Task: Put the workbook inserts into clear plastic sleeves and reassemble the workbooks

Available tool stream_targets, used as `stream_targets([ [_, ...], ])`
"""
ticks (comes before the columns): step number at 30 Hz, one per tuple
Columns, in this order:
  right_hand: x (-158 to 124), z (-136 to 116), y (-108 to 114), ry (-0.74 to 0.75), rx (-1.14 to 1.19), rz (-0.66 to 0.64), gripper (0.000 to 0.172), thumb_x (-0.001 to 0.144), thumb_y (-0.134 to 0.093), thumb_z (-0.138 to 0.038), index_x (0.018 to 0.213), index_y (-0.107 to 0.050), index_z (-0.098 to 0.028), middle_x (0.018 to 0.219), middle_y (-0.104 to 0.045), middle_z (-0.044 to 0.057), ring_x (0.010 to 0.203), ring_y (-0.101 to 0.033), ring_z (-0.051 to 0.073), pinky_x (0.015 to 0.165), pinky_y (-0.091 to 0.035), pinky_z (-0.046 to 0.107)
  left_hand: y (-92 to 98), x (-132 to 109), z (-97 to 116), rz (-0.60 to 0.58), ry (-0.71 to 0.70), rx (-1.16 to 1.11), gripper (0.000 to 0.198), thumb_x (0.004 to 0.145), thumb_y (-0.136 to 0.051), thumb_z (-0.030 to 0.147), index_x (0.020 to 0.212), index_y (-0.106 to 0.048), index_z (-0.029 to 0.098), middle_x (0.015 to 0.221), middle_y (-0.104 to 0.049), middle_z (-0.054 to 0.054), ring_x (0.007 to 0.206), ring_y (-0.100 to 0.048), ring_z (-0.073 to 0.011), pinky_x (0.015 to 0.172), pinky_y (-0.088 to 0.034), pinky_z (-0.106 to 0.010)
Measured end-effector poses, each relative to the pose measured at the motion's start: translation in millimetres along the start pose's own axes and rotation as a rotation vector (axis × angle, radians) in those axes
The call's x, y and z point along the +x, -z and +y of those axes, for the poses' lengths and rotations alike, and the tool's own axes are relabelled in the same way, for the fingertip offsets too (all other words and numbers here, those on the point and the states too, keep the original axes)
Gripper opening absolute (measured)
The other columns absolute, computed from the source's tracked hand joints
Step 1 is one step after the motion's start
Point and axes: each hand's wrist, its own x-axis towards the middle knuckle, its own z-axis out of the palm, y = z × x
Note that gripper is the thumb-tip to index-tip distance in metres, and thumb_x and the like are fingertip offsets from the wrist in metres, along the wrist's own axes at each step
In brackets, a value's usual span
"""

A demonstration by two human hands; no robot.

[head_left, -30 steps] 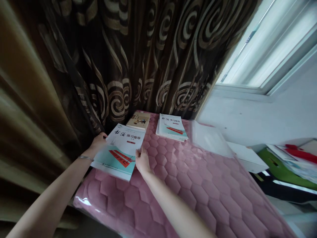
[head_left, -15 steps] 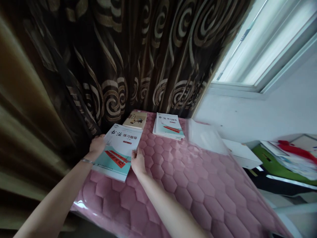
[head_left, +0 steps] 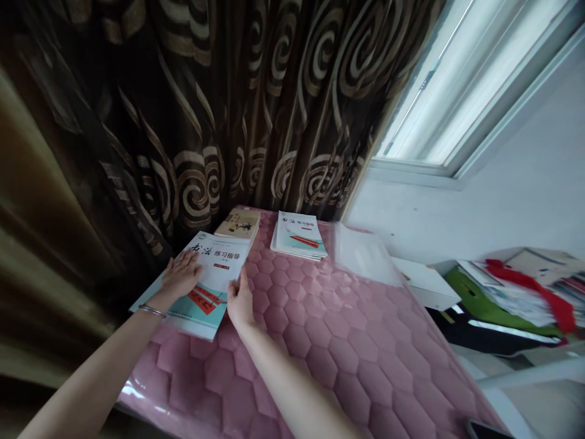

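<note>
A white-and-teal calligraphy workbook (head_left: 223,268) with red strips on its cover lies at the left of the pink quilted table. My left hand (head_left: 181,277) rests flat across its left part, fingers spread, a silver bangle at the wrist. Past that hand a pale edge juts out to the left; whether it belongs to this book or one beneath, I cannot tell. Along the book's right edge is my right hand (head_left: 241,299), its fingers stretched forward and its thumb by the cover. Behind lies a tan book (head_left: 237,223), partly overlapped by the workbook.
A stack of similar workbooks (head_left: 299,235) sits at the back of the table (head_left: 329,329). Right of it is a clear plastic sheet (head_left: 365,253). Dark patterned curtains (head_left: 196,122) hang behind and left. A white box (head_left: 425,283) and a phone (head_left: 484,430) are at the right.
My left hand has moved from the workbook's left edge onto its cover, fingers spreading. A pale edge now shows left of it. The view has shifted slightly right.
</note>
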Motion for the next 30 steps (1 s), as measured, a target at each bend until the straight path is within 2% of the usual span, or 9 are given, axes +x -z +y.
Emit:
stream_targets([
  [5,0.4,-3.9,2.4,0.037,-0.027,-0.018,0.047,0.092,-0.043,-0.019,0.138,-0.052,-0.020,0.124,-0.068,0.009,0.114,-0.064,0.018,0.099,-0.048,0.031,3.4,-1.3,2.1,0.005,-0.017,0.009,0.062,0.096,-0.024,0.038,0.152,-0.029,0.013,0.162,-0.020,-0.009,0.149,-0.016,-0.0258,0.120,-0.012,-0.051],
  [7,-3.3,-2.3,10.5,0.021,-0.037,-0.082,0.045,0.094,-0.042,-0.024,0.137,-0.053,-0.021,0.112,-0.072,0.007,0.099,-0.070,0.019,0.090,-0.053,0.031,3.8,-2.0,1.7,0.003,-0.015,0.013,0.061,0.096,-0.024,0.038,0.152,-0.030,0.014,0.162,-0.020,-0.009,0.149,-0.017,-0.0255,0.120,-0.012,-0.051],
  [9,-9.4,3.3,27.9,-0.039,-0.037,-0.179,0.048,0.097,-0.038,-0.031,0.143,-0.047,-0.022,0.087,-0.075,0.003,0.065,-0.071,0.017,0.068,-0.058,0.029,5.1,-3.0,0.1,0.021,-0.020,0.006,0.060,0.096,-0.026,0.037,0.151,-0.033,0.015,0.161,-0.023,-0.009,0.148,-0.020,-0.0254,0.120,-0.014,-0.051],
  [11,-16.5,12.3,56.8,-0.039,-0.082,-0.231,0.049,0.097,-0.037,-0.033,0.144,-0.045,-0.022,0.073,-0.071,0.000,0.048,-0.063,0.014,0.055,-0.055,0.026,8.8,-5.3,0.3,0.082,-0.032,-0.002,0.056,0.095,-0.030,0.033,0.147,-0.040,0.017,0.158,-0.031,-0.011,0.146,-0.026,-0.0269,0.119,-0.017,-0.052],
  [14,-25.7,28.2,119.3,0.188,-0.333,-0.155,0.038,0.092,-0.046,-0.022,0.125,-0.065,-0.023,0.093,-0.074,0.005,0.080,-0.069,0.017,0.079,-0.054,0.028,18.2,-15.6,15.7,0.264,-0.115,0.001,0.053,0.089,-0.037,0.020,0.139,-0.052,0.018,0.153,-0.040,-0.014,0.143,-0.032,-0.0325,0.118,-0.014,-0.058],
  [18,-32.5,48.4,209.6,0.277,-0.775,-0.097,0.037,0.088,-0.047,-0.011,0.110,-0.073,-0.024,0.112,-0.070,0.008,0.105,-0.061,0.022,0.096,-0.046,0.035,20.5,-47.5,83.2,0.398,-0.382,-0.033,0.051,0.086,-0.040,0.016,0.133,-0.058,0.021,0.155,-0.038,-0.011,0.144,-0.030,-0.0321,0.120,-0.014,-0.055],
  [21,-35.1,65.1,255.7,0.181,-0.983,0.014,0.037,0.089,-0.047,-0.013,0.112,-0.073,-0.026,0.124,-0.066,0.008,0.115,-0.057,0.026,0.098,-0.043,0.042,-1.2,-71.3,150.8,0.354,-0.609,-0.096,0.044,0.090,-0.039,0.021,0.126,-0.064,0.020,0.151,-0.044,-0.012,0.144,-0.031,-0.0276,0.120,-0.022,-0.049],
  [24,-39.0,79.6,274.1,0.134,-1.036,0.077,0.038,0.092,-0.045,-0.017,0.119,-0.069,-0.028,0.131,-0.063,0.007,0.121,-0.054,0.026,0.100,-0.041,0.045,-38.0,-77.5,198.2,0.262,-0.685,-0.168,0.041,0.088,-0.045,0.023,0.124,-0.065,0.025,0.145,-0.051,-0.011,0.141,-0.038,-0.0290,0.117,-0.027,-0.055],
  [30,-31.1,85.2,275.8,0.112,-0.843,0.190,0.028,0.089,-0.052,-0.018,0.103,-0.074,-0.029,0.115,-0.070,0.005,0.109,-0.061,0.023,0.094,-0.045,0.041,-94.0,-57.6,206.8,0.251,-0.536,-0.235,0.041,0.089,-0.047,0.028,0.126,-0.065,0.023,0.142,-0.053,-0.016,0.132,-0.049,-0.0331,0.111,-0.034,-0.058],
])
